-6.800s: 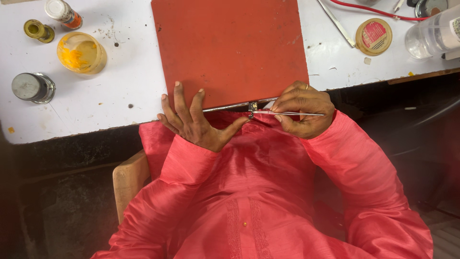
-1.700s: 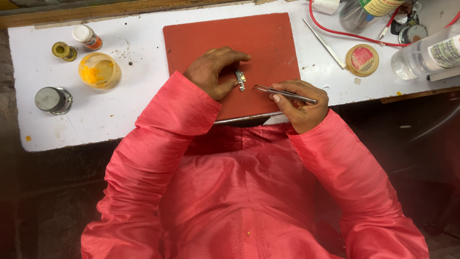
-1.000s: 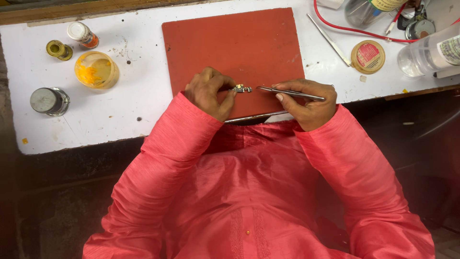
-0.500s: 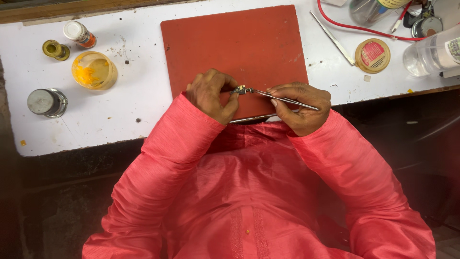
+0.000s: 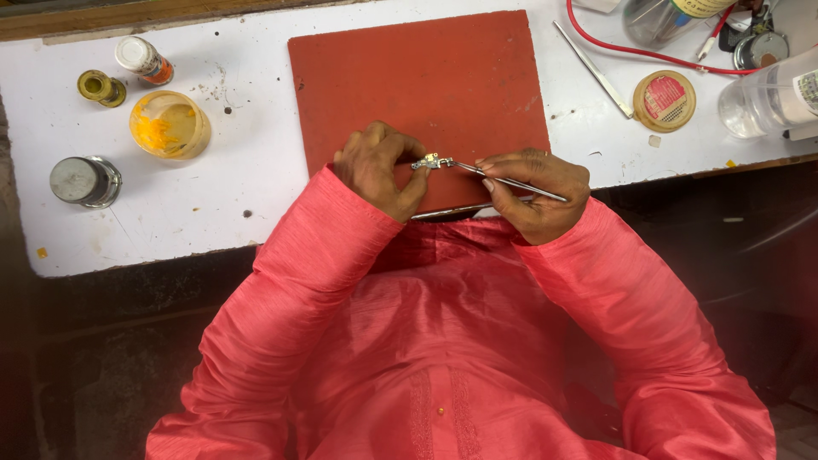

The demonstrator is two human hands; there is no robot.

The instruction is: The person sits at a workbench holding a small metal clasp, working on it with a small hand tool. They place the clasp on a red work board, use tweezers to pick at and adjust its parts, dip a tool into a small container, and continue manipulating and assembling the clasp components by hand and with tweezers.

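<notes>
A small silvery metal piece hovers just above the near edge of a red-brown mat. My left hand pinches it between thumb and fingertips. My right hand grips slim metal tweezers, and their tips meet the piece from the right. Both hands rest over the mat's near edge, close to my chest. A second thin metal tool lies under my hands along that edge.
On the white table, to the left, stand a yellow-stained glass cup, a metal-lidded jar, a small brass pot and a small bottle. To the right are a metal rod, a round tin, a red cable and a clear container.
Over the last seconds both hands drew back from the mat's middle to its near edge. In the last second they have stayed together on the piece, barely shifting.
</notes>
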